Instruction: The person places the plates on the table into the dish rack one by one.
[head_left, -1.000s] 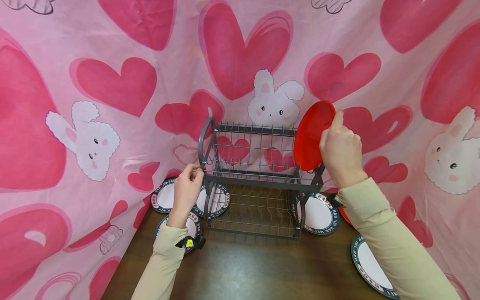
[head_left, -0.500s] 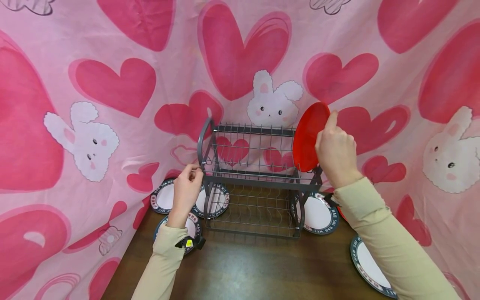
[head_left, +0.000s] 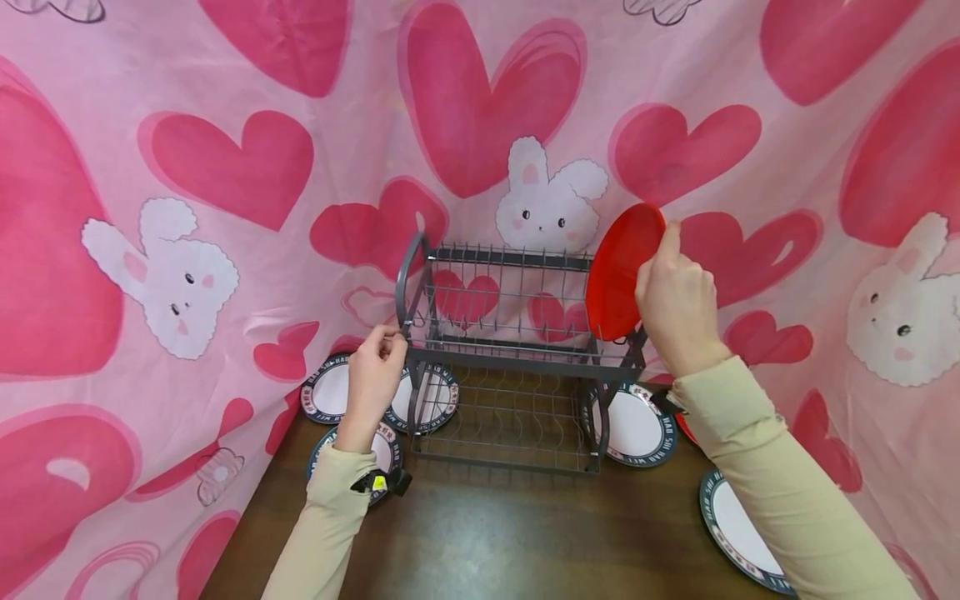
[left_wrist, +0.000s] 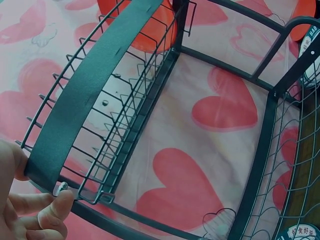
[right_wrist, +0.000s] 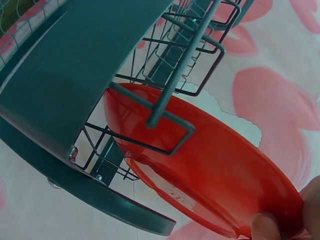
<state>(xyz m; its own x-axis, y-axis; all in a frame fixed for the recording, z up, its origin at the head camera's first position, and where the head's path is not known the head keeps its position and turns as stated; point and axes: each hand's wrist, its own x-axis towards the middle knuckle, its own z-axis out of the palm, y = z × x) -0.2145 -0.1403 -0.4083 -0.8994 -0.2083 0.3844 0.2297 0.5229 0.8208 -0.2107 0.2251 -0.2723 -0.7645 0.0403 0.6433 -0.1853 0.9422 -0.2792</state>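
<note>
Position: the red plate (head_left: 624, 271) stands tilted at the right end of the rack (head_left: 495, 361), on the upper tier. In the right wrist view, a wire loop (right_wrist: 191, 131) passes in front of its lower part; whether the bottom edge sits fully in a slot cannot be told.

Grip state: the right grip (head_left: 678, 304) pinches the plate's outer rim. The left grip (head_left: 375, 375) is narrow, its fingers closed on the frame at the rack's left end.

Possible faults and causes:

1. Plate rolls or slips. Cause: rim-only hold; early release with the edge resting on a wire could let it lean over or leave the rack.

2. Plate jams. Cause: a skewed angle may wedge the edge against the loop.

3. Rack shifts on the desk (head_left: 480, 533). Cause: sideways force at the right end, countered only at the left.

4. Impact below. Cause: a dropped plate could strike the white plate (head_left: 639, 425) at the rack's right foot.

5. Snagging. Cause: the right wrist camera (head_left: 666, 402) sits near the rack's right end and could catch the frame on withdrawal.
</note>
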